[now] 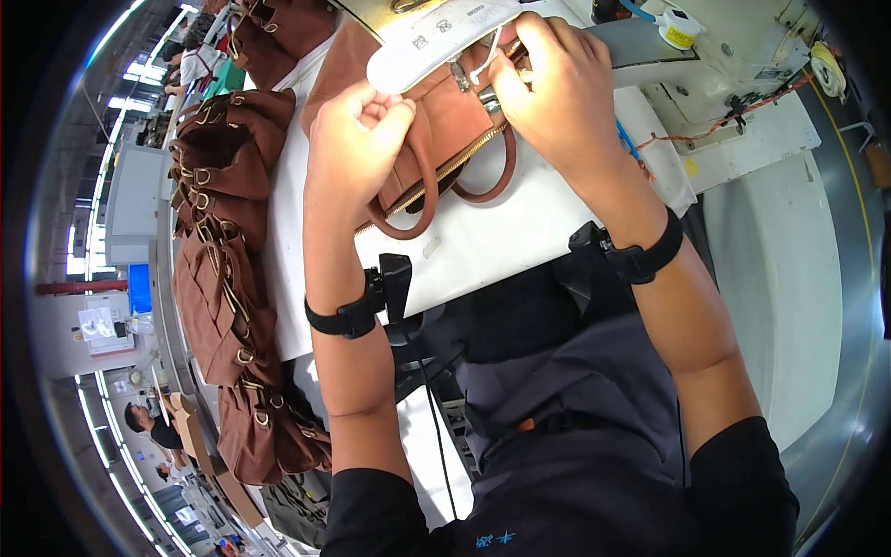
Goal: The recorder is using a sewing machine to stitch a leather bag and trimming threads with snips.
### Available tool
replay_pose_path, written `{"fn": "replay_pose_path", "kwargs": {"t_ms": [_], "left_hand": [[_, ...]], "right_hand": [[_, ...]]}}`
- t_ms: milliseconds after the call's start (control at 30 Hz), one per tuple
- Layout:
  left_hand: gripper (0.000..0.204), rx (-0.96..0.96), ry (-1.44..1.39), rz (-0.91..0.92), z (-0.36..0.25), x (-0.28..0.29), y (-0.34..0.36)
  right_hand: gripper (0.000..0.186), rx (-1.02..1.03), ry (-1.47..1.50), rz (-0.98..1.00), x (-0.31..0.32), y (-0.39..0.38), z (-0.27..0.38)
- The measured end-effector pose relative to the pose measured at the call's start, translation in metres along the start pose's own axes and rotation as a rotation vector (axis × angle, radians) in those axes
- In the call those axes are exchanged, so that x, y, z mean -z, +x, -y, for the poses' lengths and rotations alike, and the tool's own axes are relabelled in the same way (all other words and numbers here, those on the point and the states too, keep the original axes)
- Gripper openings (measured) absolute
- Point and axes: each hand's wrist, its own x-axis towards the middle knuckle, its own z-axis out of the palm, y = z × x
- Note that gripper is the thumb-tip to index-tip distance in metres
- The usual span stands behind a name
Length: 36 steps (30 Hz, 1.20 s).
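Observation:
A brown leather handbag [457, 130] lies under the white arm of a sewing machine [436, 46], its gold zipper and two rounded handles facing me. My left hand [360, 139] is closed on the bag's left part, beside the base of a handle [429, 176]; its fingertips curl in close to the machine arm. At the bag's far right, my right hand [557, 88] has thumb and fingers drawn together by the metal parts under the machine head. A thin white strip [486, 58] shows beside its fingertips. What the right fingers hold is hidden.
Several brown bags [223, 278] are lined up along the left of the white tabletop [483, 251]. A white-and-yellow round device [679, 30] with a blue tube stands at the far right. Orange wires [705, 136] run across the machine bed. Other people work far off to the left.

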Motion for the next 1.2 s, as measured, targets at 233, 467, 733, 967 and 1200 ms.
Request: {"fn": "replay_pose_path", "kwargs": {"t_ms": [233, 467, 733, 967, 1200], "left_hand": [[0.037, -0.434, 0.456, -0.419, -0.022, -0.036, -0.053], [0.034, -0.611, 0.424, -0.321, -0.008, -0.071, -0.052], [0.050, -0.685, 0.416, -0.309, -0.005, -0.064, -0.056], [0.048, -0.671, 0.426, -0.346, -0.005, -0.066, -0.050], [0.046, -0.657, 0.432, -0.426, -0.004, -0.070, -0.048]], "right_hand": [[0.013, 0.038, -0.022, -0.052, -0.003, 0.001, -0.001], [0.012, 0.047, -0.002, -0.028, -0.002, 0.002, -0.001], [0.012, 0.010, 0.043, 0.056, 0.008, 0.002, -0.002], [0.013, 0.022, 0.031, 0.044, 0.002, 0.005, -0.004], [0.026, 0.079, 0.140, 0.117, 0.076, 0.010, 0.005]]}}
